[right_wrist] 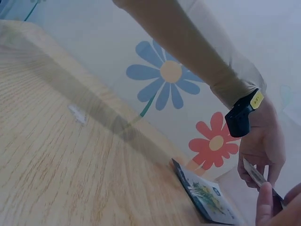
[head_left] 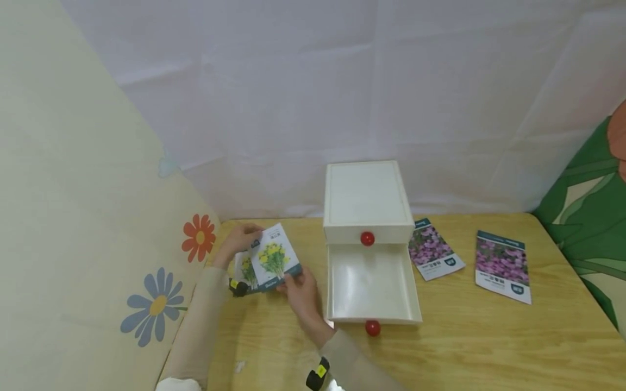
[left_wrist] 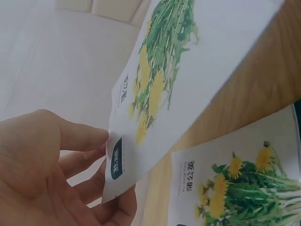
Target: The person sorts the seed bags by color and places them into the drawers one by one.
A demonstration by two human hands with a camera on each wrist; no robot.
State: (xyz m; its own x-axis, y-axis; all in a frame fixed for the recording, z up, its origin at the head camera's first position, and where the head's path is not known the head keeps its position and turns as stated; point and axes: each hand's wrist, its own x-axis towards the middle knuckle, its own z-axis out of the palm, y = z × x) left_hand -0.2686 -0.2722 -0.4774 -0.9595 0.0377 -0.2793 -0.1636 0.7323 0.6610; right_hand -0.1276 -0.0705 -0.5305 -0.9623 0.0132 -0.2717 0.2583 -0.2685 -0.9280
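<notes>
A white seed packet (head_left: 275,253) printed with yellow dandelion-like flowers is held tilted above the table, between both hands. My left hand (head_left: 240,240) pinches its upper left corner, thumb on the printed face and fingers behind, as the left wrist view shows. At its lower right edge, my right hand (head_left: 304,296) grips the dark band with thumb and fingers. Below it a second packet with the same picture (left_wrist: 235,188) lies on the table, partly covered in the head view; the right wrist view shows this lying packet (right_wrist: 207,197) near the table's edge.
To the right of my hands stands a white drawer box (head_left: 367,195) with its lower drawer (head_left: 371,282) pulled out, a red knob (head_left: 373,328) on its front. Two packets with pink flowers (head_left: 432,247) lie right of the box. A flower-painted wall (head_left: 122,217) borders the left side.
</notes>
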